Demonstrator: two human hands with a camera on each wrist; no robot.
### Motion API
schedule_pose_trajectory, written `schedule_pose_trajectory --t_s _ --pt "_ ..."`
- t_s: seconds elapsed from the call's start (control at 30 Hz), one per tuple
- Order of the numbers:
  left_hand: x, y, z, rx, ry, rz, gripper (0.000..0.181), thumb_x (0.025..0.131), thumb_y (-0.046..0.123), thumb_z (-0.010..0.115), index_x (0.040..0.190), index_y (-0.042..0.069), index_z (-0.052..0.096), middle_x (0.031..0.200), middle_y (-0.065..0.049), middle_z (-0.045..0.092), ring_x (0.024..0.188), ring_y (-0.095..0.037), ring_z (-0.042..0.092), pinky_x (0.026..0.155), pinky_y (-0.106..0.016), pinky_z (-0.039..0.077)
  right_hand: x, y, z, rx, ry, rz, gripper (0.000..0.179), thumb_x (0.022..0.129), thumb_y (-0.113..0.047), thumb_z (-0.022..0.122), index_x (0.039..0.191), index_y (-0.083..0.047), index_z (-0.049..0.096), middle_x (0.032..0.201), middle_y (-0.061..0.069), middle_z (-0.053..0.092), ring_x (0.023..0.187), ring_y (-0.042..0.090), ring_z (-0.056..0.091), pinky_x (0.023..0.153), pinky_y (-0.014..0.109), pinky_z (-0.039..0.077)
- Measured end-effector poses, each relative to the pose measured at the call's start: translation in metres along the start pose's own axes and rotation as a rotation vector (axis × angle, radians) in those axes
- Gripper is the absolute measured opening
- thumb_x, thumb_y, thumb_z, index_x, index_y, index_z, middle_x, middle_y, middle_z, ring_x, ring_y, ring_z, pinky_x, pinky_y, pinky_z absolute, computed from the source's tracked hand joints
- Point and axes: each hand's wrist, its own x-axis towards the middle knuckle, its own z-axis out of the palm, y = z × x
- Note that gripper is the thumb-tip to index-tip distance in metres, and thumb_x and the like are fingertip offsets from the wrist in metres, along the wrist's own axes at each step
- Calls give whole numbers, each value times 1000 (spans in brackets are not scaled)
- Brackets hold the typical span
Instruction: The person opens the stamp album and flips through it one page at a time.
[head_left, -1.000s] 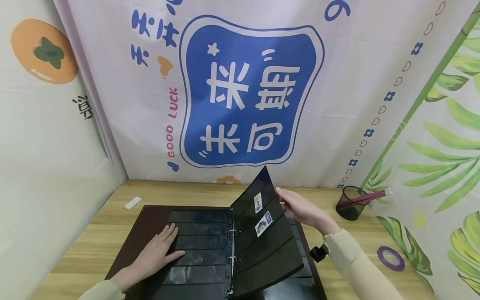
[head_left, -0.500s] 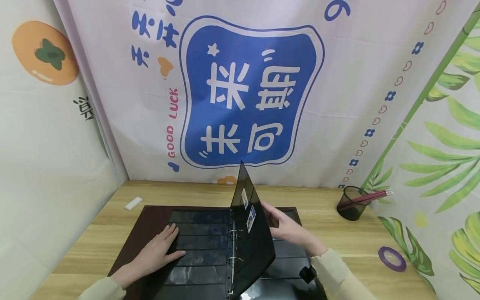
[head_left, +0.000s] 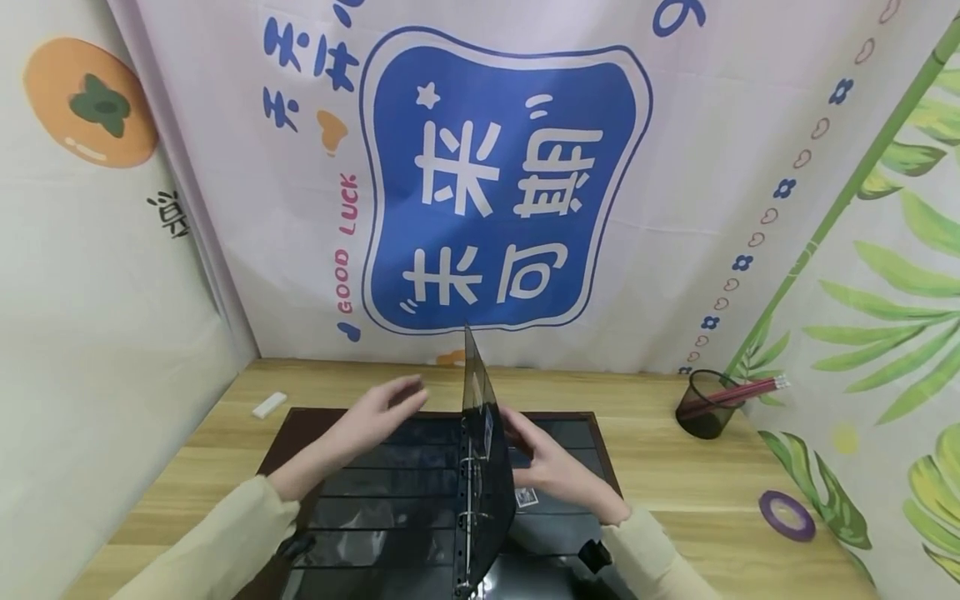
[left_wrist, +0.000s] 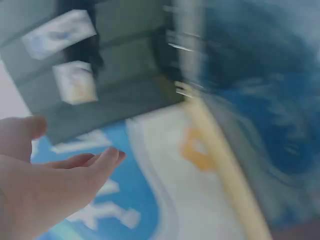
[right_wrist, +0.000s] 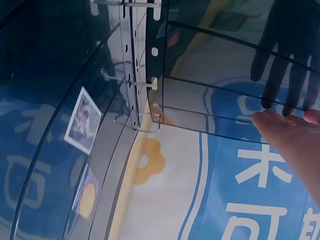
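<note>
A stamp album (head_left: 300, 425) lies open on the table, its black pocket pages held by metal rings (head_left: 467, 517). One page (head_left: 491, 492) stands nearly upright at the rings. My right hand (head_left: 558, 467) is at that page's right side; in the right wrist view its extended fingertips (right_wrist: 260, 117) meet the glossy sheet. My left hand (head_left: 375, 421) hovers above the left page, fingers loosely extended and holding nothing. Two stamps (left_wrist: 59, 34) show on the raised page in the blurred left wrist view. Another stamp (head_left: 527, 497) sits on the right-hand page beneath.
A white eraser-like block (head_left: 269, 405) lies at the back left of the wooden table (head_left: 172, 483). At the right are a black mesh cup (head_left: 701, 412) of dark red pencils and a purple tape roll (head_left: 787, 515). A printed curtain (head_left: 675, 208) hangs behind.
The page has swung leftward from a right-hand slant to nearly upright, with the right hand following it. My left hand has lifted off the left page and moved toward the raised page.
</note>
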Motion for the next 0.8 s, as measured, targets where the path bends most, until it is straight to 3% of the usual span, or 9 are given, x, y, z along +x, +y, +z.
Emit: schedule_pose_trajectory --t_s 0.13,0.3,0.57,0.8 --pt "11 38 1 -184 -77 -4 66 104 46 45 153 2 34 156 -20 40 143 -36 42 116 -50 38 5 0 3 -11 -8 -43 89 91 -48 67 160 -25 15 165 10 23 151 36 28 120 48 33" --pt "15 66 8 -269 -124 6 68 104 44 47 154 0 31 157 -19 38 145 -34 41 117 -46 38 9 1 7 -86 6 -109 101 84 -66 62 161 -24 11 168 4 16 153 33 24 121 50 30" --pt "13 71 8 -258 -86 38 62 101 30 57 151 -1 37 150 -20 48 138 -36 49 115 -51 40 13 -4 16 -211 36 -77 100 84 -56 70 160 -33 10 168 -9 9 156 24 16 118 64 26" --pt "8 67 -1 -318 -85 59 50 103 12 44 149 -4 39 149 -25 48 134 -38 52 109 -53 46 12 -4 15 -236 24 -52 101 84 -48 74 160 -31 11 169 -6 7 157 23 13 118 65 25"
